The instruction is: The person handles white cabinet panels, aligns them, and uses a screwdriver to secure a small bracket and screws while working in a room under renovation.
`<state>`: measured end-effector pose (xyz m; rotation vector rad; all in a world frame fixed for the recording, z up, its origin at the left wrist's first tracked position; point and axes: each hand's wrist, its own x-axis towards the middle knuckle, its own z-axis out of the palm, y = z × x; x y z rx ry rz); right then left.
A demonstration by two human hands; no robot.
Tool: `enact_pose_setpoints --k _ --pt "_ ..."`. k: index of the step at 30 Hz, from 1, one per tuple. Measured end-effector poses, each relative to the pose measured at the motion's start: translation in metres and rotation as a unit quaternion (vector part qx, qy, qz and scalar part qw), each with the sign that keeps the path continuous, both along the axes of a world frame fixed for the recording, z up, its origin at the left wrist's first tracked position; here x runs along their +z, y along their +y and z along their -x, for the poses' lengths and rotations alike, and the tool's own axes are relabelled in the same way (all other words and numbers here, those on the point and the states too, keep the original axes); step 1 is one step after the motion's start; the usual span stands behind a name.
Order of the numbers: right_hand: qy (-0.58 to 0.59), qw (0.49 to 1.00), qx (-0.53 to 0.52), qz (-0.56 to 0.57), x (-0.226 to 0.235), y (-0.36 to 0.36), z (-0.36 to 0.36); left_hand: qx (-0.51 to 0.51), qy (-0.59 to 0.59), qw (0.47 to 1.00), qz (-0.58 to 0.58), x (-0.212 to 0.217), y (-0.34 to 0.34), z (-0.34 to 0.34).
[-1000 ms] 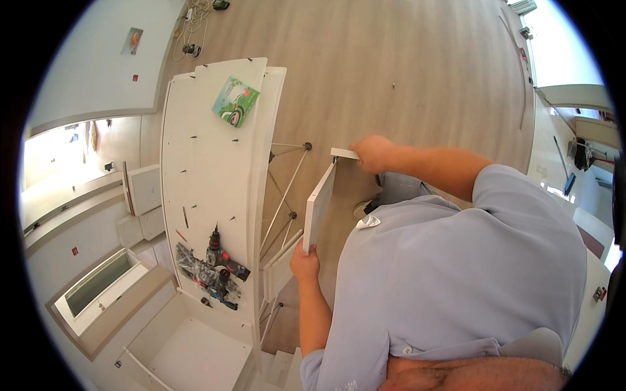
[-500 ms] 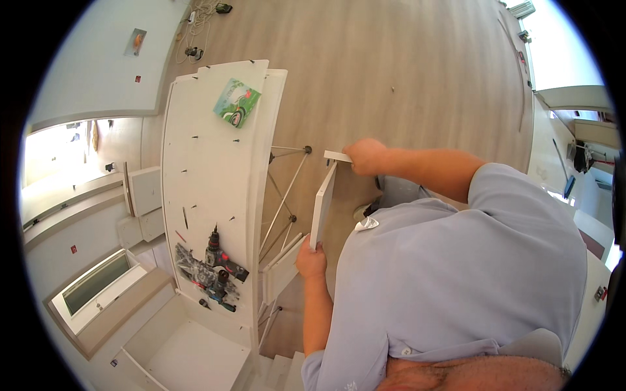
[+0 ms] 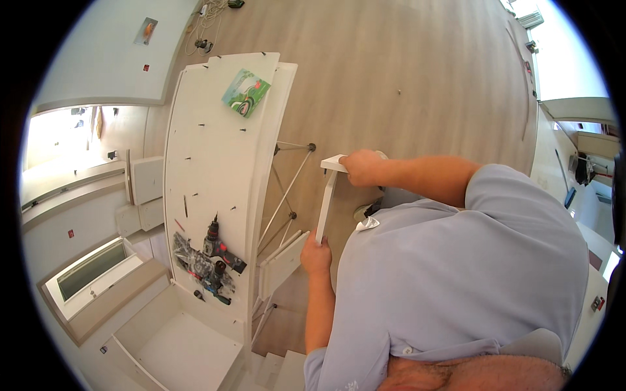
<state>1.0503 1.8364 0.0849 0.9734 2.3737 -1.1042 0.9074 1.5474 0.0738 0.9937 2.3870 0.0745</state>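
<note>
Standing over a pale wood floor [image 3: 417, 72], I hold a narrow white panel [image 3: 325, 205] upright on edge, my left grip [image 3: 316, 256] clamped on its near end, my right grip [image 3: 360, 168] clamped on its far end. Left of it lies a long white board [image 3: 208, 169] as a surface, carrying a green packet [image 3: 245, 92] far and a drill [image 3: 218, 247] near.

The narrow white laminated board [image 3: 327, 195] I grip feels smooth and matt. Left of centre, the long white panel [image 3: 208, 169] has the same matt coated finish. The floor [image 3: 417, 78] at the top is pale wood-grain laminate with slight sheen. My light blue shirt [image 3: 469, 280] is soft cloth.
</note>
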Motion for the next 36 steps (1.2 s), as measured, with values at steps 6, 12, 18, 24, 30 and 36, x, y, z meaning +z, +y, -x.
enact_pose_setpoints --k 6,12,18,24,30,36 --pt "0.013 1.0 -0.022 0.002 -0.003 -0.005 0.012 0.007 0.009 0.999 -0.031 -0.008 -0.004 0.009" --pt "0.019 1.0 -0.009 -0.007 -0.013 0.0 0.017 0.018 0.014 0.999 -0.046 -0.006 -0.001 0.021" --pt "0.006 1.0 -0.003 -0.005 0.0 0.003 0.034 0.019 0.006 0.999 -0.05 -0.01 -0.003 0.034" --pt "-0.009 0.999 0.019 -0.026 -0.007 -0.005 0.049 0.018 0.012 0.999 -0.044 -0.009 -0.003 0.041" --pt "-0.008 0.999 0.016 -0.03 -0.012 -0.016 0.05 0.039 -0.015 0.997 -0.065 -0.007 -0.009 0.049" --pt "-0.024 0.999 0.012 -0.03 -0.015 -0.022 0.042 0.05 -0.007 0.997 -0.063 -0.011 -0.013 0.057"
